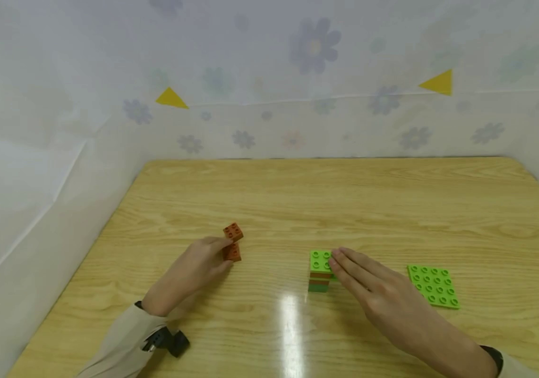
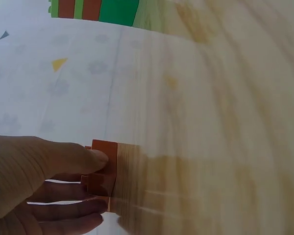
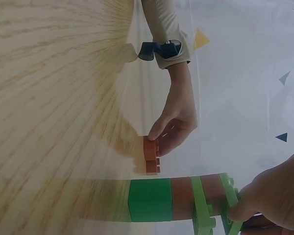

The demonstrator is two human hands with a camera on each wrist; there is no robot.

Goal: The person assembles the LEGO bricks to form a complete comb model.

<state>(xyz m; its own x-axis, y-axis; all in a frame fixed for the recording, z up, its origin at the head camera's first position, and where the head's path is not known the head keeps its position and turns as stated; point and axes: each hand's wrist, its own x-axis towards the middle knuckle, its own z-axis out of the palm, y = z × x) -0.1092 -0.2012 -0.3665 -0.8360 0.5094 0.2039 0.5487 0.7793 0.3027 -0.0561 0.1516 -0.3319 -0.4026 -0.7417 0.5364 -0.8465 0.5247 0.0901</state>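
Head view: left hand (image 1: 189,275) fingers (image 1: 217,242) pinch orange brick (image 1: 233,241).

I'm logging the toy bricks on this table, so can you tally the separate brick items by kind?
Brown brick piece, held in the left hand: 1
Stacked green-and-brown brick tower, touched by the right hand: 1
Flat light-green studded plate: 1
Total: 3

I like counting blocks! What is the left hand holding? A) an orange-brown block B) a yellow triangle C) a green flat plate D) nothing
A: the left hand pinches an orange-brown block on the table; the green flat plate lies apart, beyond the right hand.
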